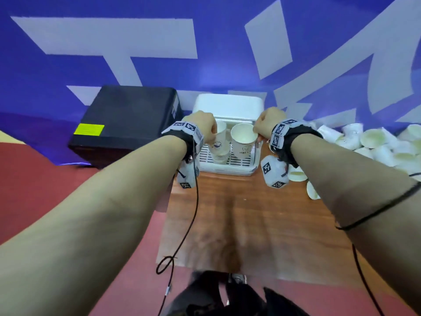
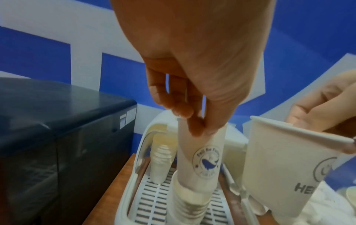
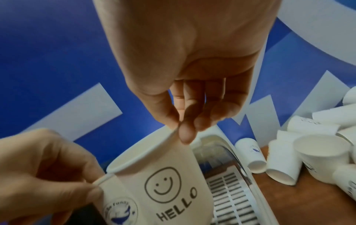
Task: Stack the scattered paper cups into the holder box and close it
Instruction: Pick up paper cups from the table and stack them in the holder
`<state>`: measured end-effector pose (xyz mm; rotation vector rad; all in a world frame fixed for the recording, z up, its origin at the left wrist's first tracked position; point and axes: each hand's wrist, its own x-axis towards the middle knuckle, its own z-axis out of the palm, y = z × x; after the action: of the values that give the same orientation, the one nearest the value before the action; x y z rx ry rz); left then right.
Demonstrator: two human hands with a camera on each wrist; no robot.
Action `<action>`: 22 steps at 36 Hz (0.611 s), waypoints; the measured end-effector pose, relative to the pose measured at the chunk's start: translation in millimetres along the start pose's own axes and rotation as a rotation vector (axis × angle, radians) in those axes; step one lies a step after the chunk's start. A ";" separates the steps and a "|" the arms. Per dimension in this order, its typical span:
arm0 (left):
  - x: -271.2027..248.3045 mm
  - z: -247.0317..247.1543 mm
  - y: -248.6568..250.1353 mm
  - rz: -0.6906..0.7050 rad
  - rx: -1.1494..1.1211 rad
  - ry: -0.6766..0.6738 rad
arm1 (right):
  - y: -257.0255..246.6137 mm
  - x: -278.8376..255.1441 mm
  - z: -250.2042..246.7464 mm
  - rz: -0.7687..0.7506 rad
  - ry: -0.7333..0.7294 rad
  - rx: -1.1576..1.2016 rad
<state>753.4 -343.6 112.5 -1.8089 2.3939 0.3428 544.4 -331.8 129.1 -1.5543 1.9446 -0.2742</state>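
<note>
Two cups are in our hands over the holder box (image 1: pixel 227 165): our left hand (image 1: pixel 203 124) pinches the rim of a whale-print cup (image 2: pixel 200 159) sinking into the stack (image 2: pixel 185 204), our right hand (image 1: pixel 268 124) pinches a smiley cup (image 3: pixel 163 182) beside it. Next, we judge, seat both squarely, then fetch more from the loose pile (image 1: pixel 376 142) at right; the lid (image 1: pixel 227 106) stands open.

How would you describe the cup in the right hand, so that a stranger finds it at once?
Start at the white holder box against the blue wall. Above its right half, the right hand pinches a paper cup by the rim. Unlike the whale-logo cup in the left hand, it bears a smiley face and the word HELLO.
</note>
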 end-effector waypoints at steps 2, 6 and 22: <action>9.3 13.0 -6.5 0.025 0.025 0.038 | 6.9 4.0 10.2 0.041 -0.028 0.023; 20.2 38.4 -12.2 0.088 0.088 0.056 | 21.1 5.2 27.7 0.115 -0.078 0.094; 34.4 73.2 -14.4 0.224 0.163 -0.064 | 39.5 2.9 50.0 0.199 0.016 -0.103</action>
<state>754.7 -360.9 32.2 -1.4453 2.5028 0.2157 541.5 -312.4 68.4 -1.4108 2.1370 -0.1035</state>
